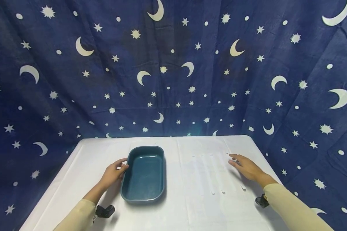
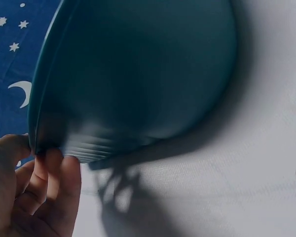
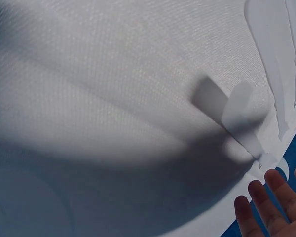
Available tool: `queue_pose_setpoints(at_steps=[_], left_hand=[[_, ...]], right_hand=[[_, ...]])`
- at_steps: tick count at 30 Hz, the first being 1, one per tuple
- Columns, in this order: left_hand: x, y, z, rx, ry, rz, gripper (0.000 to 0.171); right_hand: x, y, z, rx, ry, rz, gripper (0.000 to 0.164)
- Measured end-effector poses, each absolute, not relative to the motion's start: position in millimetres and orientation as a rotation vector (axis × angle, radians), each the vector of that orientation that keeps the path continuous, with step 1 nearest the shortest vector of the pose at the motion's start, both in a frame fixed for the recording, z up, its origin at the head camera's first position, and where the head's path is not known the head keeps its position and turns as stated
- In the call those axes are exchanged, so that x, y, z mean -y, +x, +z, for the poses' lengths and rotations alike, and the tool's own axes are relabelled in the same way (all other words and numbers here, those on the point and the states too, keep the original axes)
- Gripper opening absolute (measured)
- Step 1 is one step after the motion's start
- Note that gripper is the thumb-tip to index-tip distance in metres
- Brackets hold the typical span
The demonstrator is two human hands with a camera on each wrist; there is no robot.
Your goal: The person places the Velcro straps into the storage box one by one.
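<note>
A deep teal rectangular basin with rounded corners (image 1: pixel 143 179) stands on the left part of the white table. My left hand (image 1: pixel 114 173) grips its left rim, thumb on the rim and fingers against the outer wall, as the left wrist view shows (image 2: pixel 44 192). To the right, several long thin white strips (image 1: pixel 223 192) lie side by side, barely distinct from the cloth. My right hand (image 1: pixel 247 167) reaches over the rightmost strip (image 1: pixel 243 188), fingers extended near its far end. In the right wrist view the fingers are spread (image 3: pixel 274 202), and that strip's rounded end (image 3: pixel 239 106) curls up, casting a shadow.
A white cloth (image 1: pixel 173 211) with fold lines covers the table. Behind and beside it hangs a dark blue curtain with moons and stars (image 1: pixel 173 80). A black wrist camera (image 1: pixel 105 211) is on the left wrist, another (image 1: pixel 261 201) on the right.
</note>
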State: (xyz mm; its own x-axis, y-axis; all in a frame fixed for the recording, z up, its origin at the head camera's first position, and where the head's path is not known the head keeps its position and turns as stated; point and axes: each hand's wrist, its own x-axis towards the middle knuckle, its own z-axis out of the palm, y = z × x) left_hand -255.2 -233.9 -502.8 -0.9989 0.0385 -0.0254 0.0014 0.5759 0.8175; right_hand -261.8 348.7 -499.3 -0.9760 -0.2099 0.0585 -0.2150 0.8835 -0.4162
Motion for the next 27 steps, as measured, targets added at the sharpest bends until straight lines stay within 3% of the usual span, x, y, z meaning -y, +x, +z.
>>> queue_pose_setpoints(at_steps=[27], left_hand=[[236,-255,-512,-2.47,-0.154,1.729,0.049]], right_hand=[[-350,-273,-511,3.126,0.246,0.616,0.05]])
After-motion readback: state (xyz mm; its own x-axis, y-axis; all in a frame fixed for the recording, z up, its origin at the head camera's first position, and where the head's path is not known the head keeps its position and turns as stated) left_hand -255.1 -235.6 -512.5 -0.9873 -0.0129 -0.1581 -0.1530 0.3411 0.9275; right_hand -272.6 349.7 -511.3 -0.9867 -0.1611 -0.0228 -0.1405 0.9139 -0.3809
